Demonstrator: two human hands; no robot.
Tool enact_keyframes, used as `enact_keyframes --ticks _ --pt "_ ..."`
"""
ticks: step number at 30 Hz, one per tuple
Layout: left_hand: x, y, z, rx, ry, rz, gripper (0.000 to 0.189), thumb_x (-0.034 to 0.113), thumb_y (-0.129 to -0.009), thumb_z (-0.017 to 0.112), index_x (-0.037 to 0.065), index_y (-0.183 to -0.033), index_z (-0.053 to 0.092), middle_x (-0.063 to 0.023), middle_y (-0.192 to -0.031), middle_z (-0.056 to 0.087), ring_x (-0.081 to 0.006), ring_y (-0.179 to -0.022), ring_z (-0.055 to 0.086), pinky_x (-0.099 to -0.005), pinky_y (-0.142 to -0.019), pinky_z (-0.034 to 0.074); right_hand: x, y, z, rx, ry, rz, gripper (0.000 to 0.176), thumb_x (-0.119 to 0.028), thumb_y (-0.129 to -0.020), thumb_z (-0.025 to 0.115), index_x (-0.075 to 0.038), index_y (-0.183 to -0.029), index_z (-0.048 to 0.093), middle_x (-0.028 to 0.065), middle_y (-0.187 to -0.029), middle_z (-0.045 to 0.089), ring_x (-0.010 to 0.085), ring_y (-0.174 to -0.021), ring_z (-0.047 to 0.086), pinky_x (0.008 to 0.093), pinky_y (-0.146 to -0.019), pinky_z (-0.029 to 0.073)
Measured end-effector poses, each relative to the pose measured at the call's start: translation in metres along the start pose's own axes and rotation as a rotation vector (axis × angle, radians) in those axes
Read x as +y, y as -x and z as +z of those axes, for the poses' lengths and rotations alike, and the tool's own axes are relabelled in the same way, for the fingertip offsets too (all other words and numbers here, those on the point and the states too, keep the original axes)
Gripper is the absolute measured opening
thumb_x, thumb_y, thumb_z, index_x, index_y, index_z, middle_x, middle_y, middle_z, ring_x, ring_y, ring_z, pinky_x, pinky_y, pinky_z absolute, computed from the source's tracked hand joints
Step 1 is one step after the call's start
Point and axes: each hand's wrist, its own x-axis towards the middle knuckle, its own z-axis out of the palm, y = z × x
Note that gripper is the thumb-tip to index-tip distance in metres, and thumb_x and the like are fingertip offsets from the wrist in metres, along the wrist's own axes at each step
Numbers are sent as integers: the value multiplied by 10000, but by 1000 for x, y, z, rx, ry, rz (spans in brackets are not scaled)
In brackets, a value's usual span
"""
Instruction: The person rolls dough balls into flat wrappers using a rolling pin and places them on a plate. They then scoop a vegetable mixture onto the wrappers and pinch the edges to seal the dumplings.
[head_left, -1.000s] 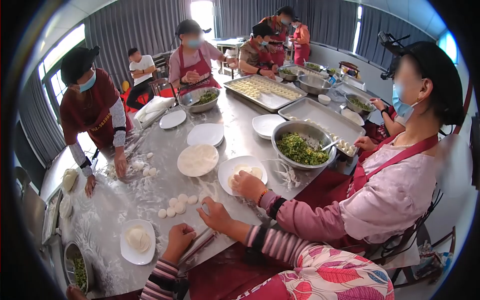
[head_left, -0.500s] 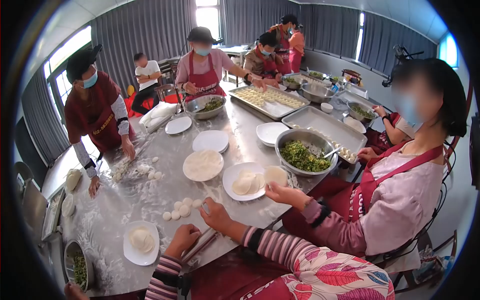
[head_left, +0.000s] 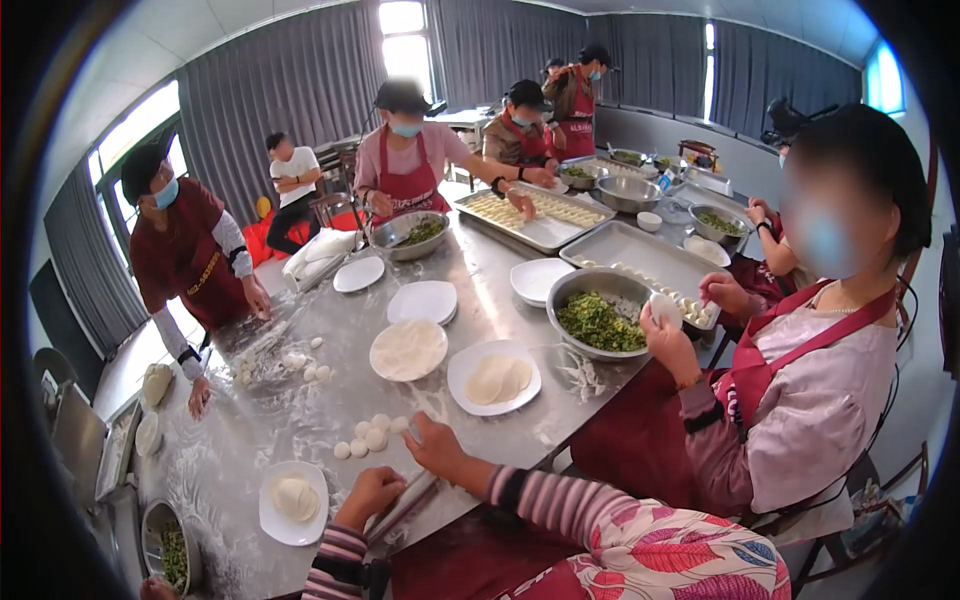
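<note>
Head view: both hands low on the worktop (head_left: pixel 470 270), hardly moved in the last sec.

Head cam: l. hand (head_left: pixel 368 497) keeps its grip clamped round the near end of the rolling pin (head_left: pixel 408 500). The pin runs from that grip up toward the r. hand (head_left: pixel 432 448). R. wrist is bent, fingers curled together down on a small dough piece (head_left: pixel 413 430); can't tell if that grip pinches it or only presses. More dough rounds (head_left: pixel 372 436) lie just left of the r. grip, and a plate (head_left: pixel 268 515) of wrappers sits left of the l. grip. Main change is next seat: neighbour's hand (head_left: pixel 668 335) has lifted a wrapper (head_left: pixel 663 308) off to the bowl (head_left: pixel 600 280), well right of both grips. So the dough at the person's own hands looks no further along.
</note>
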Motion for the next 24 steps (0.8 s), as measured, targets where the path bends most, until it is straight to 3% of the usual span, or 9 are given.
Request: enact_keyframes --ticks 1,3,8,10,12,17,22,24 --pt "-1 1 0 1 1 12 164 135 -701 644 -8 -777 618 -159 -722 627 -235 -651 615 -344 -599 473 -2 9 -8 7 8 -6 268 -165 -778 615 -22 -928 446 229 -663 554 415 -630 557 470 -535 437" --pt "-12 8 4 51 -29 16 129 63 -718 631 -37 -793 598 -120 -709 624 -150 -628 586 -303 -587 474 -5 33 -26 91 -50 -39 266 -161 -770 636 -16 -931 481 219 -679 563 411 -643 568 445 -534 448" --pt "-13 15 6 37 103 -111 136 59 -726 626 -26 -802 552 -100 -692 601 -154 -623 579 -305 -583 471 3 28 -17 41 -119 -43 300 -180 -777 622 -21 -963 449 220 -700 567 413 -655 564 468 -550 449" --pt "-8 8 6 111 -114 53 126 78 -750 614 -15 -818 562 -106 -700 598 -159 -639 579 -311 -596 466 8 1 4 67 -118 -59 296 -185 -779 618 -21 -957 447 222 -696 565 414 -652 562 472 -546 446" --pt "-8 0 8 165 -146 100 126 102 -765 610 -5 -822 575 -111 -681 590 -164 -649 574 -316 -609 459 9 -14 17 40 -48 -89 285 -194 -789 605 -20 -948 445 226 -679 558 415 -647 559 477 -538 438" --pt "-12 -4 5 -28 34 -19 103 82 -767 612 -17 -780 586 -71 -640 582 -138 -588 561 -275 -541 459 1 19 -16 28 -53 -6 277 -196 -796 603 -23 -950 452 222 -652 551 416 -631 557 477 -530 437" --pt "-1 12 3 -21 130 -135 95 76 -764 607 -15 -774 581 -61 -652 581 -130 -583 563 -260 -519 458 -3 42 -38 20 -132 -9 284 -179 -786 624 -10 -946 462 215 -656 554 404 -629 566 460 -541 452" --pt "-1 11 1 44 127 -112 101 83 -763 613 -13 -779 585 -61 -648 580 -126 -597 566 -259 -523 452 4 14 -17 38 -126 -60 289 -174 -785 613 -7 -951 446 219 -664 554 409 -623 561 462 -534 449"
